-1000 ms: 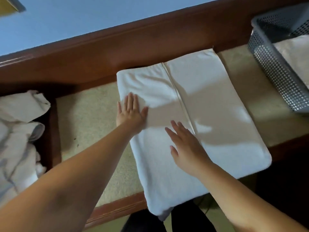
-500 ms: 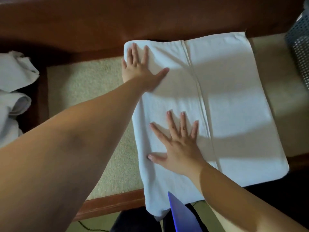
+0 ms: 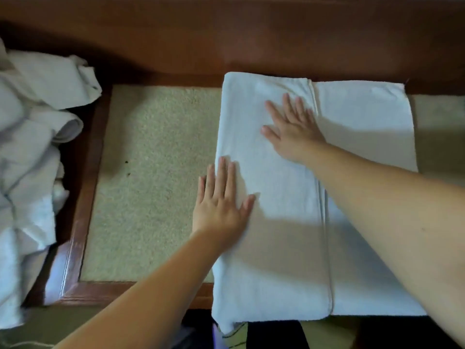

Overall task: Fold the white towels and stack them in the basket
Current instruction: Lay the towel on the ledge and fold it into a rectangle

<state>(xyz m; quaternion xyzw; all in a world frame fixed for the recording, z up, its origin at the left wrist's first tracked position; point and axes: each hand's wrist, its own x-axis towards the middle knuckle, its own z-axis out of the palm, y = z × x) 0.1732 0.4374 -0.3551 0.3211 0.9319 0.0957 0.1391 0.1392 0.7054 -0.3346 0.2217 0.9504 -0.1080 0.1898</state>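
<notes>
A folded white towel (image 3: pixel 284 248) lies flat on the right part of a beige padded bench top (image 3: pixel 156 177), its near edge hanging just past the wooden frame (image 3: pixel 75 248) and its far edge against the frame's far rail. A fold seam runs near to far down its middle. The left hand (image 3: pixel 221 200) presses flat, fingers straight and together, on the towel's left edge. The right hand (image 3: pixel 292 129) lies flat with fingers spread, further away, just left of the seam. Bare padding stretches open to the left. Beyond the frame's left edge sits a heap of crumpled white towels (image 3: pixel 30 147).
</notes>
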